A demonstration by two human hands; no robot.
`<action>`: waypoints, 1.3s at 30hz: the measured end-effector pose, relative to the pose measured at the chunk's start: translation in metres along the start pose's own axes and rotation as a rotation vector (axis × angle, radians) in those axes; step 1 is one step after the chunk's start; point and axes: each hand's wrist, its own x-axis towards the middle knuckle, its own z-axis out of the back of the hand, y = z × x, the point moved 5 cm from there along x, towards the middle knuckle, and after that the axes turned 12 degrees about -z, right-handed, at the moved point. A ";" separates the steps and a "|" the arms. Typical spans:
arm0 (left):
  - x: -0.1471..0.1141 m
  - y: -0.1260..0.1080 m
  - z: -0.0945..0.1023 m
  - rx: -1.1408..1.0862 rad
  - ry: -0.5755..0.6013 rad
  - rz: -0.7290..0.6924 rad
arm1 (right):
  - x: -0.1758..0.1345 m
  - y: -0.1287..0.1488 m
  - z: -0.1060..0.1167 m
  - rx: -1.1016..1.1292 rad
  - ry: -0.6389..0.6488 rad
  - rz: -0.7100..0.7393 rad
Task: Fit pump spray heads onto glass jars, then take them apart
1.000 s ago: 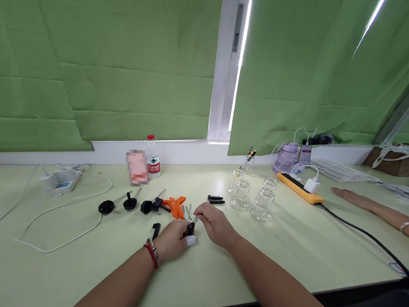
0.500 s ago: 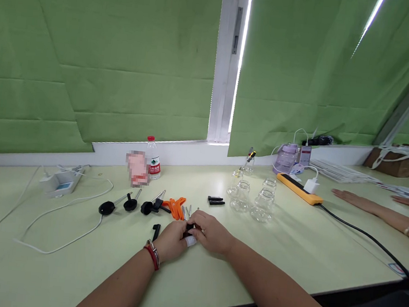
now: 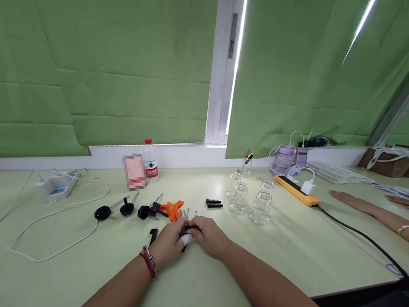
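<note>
My left hand [image 3: 171, 239] and my right hand [image 3: 211, 236] meet low over the table, fingers closed together on a small black part [image 3: 184, 248]. Most of that part is hidden by the fingers, so its kind cannot be made out. A white wrap covers my left thumb. Just beyond the fingertips lie thin metal rods and orange plastic pieces [image 3: 173, 210]. Left of my left hand rests a black L-shaped piece [image 3: 153, 236]. Several black round pieces with metal stems, one being a black cup-shaped piece [image 3: 127, 208], lie farther left.
Black comb-like clips [image 3: 214, 203] lie ahead of my right hand. Several glass jars [image 3: 260, 208] stand to the right, before a yellow power strip [image 3: 297, 191]. A water bottle [image 3: 151, 163] stands at the back. A white cable [image 3: 49, 260] loops at left. Another person's hand [image 3: 348, 200] rests at right.
My hands stay together on the black part, which now shows a dark end sticking out below the fingers. The view has shifted slightly.
</note>
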 end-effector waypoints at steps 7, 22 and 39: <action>0.000 0.007 0.002 0.104 0.041 0.003 | -0.001 -0.005 -0.005 0.025 0.042 -0.023; -0.004 0.014 0.035 0.488 0.155 -0.062 | 0.023 -0.081 0.059 -0.231 -0.317 -0.338; -0.013 0.038 0.059 0.366 0.180 -0.013 | 0.022 -0.085 0.055 -0.249 -0.249 -0.330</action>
